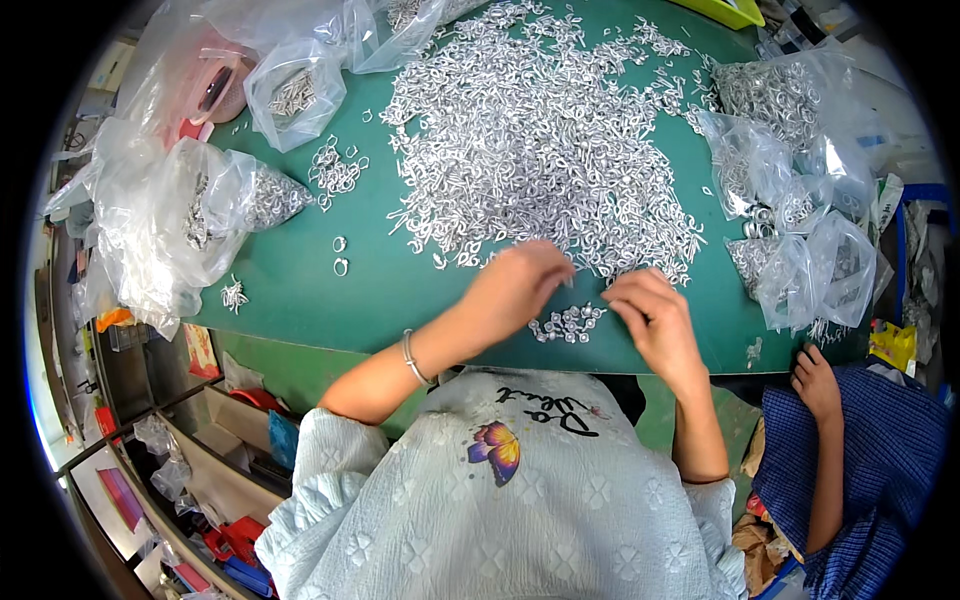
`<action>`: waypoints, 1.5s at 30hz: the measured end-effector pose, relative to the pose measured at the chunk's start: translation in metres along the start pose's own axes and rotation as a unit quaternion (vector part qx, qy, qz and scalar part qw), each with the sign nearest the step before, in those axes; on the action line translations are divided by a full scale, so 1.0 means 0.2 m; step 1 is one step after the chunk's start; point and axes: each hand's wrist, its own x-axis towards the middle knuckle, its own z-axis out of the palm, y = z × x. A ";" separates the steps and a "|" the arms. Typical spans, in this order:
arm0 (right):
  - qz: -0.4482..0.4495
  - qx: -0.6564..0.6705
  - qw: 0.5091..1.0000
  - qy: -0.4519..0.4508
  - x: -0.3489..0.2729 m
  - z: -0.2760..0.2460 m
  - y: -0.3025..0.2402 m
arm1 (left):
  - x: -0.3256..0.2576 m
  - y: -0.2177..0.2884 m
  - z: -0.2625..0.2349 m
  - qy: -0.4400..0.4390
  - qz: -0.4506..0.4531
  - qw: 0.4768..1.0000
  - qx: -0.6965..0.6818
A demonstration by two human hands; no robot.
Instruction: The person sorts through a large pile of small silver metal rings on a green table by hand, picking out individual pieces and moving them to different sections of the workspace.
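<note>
Small cluster of silver metal pieces [568, 325] lies on green surface [300, 300], nearer the body than left hand [522, 283], just beside right hand's [652, 312] fingers. Both hands' fingers narrow; grip contents: cannot tell.

The pieces [530, 140] look like silvery metal, the bags [150, 230] glossy plastic.

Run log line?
silver metal parts pile: on green table | left hand: pile's near edge, grip unclear | right hand: beside small parts cluster | co-worker's hand: by table edge
</note>
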 end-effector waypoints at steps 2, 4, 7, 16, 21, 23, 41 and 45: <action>-0.002 0.014 1.000 -0.022 -0.02 0.07 -0.01 | 0.12 -0.01 -0.12 0.098 0.039 0.991 0.083; 0.055 0.026 0.998 -0.035 -0.02 0.06 -0.01 | 0.25 -0.05 -0.19 0.132 0.046 0.980 0.143; 0.123 0.051 0.991 -0.017 0.08 -0.05 -0.01 | 0.33 -0.16 -0.21 0.150 0.066 0.950 0.264; 0.031 -0.301 0.944 0.130 0.45 0.04 0.23 | 0.53 -0.10 0.08 0.056 0.090 0.938 0.331; 0.060 -0.322 0.938 0.115 0.43 0.01 0.22 | 0.48 -0.14 0.02 0.099 0.087 0.945 0.301; 0.018 -0.317 0.936 0.153 0.46 0.03 0.24 | 0.48 -0.14 0.03 0.123 0.107 0.944 0.287; -0.005 -0.204 0.979 0.005 0.16 -0.08 0.06 | 0.12 -0.01 0.13 -0.070 0.181 0.968 0.156; 0.001 -0.236 0.971 0.033 0.09 0.02 0.04 | 0.13 -0.05 0.16 -0.070 0.183 0.966 0.167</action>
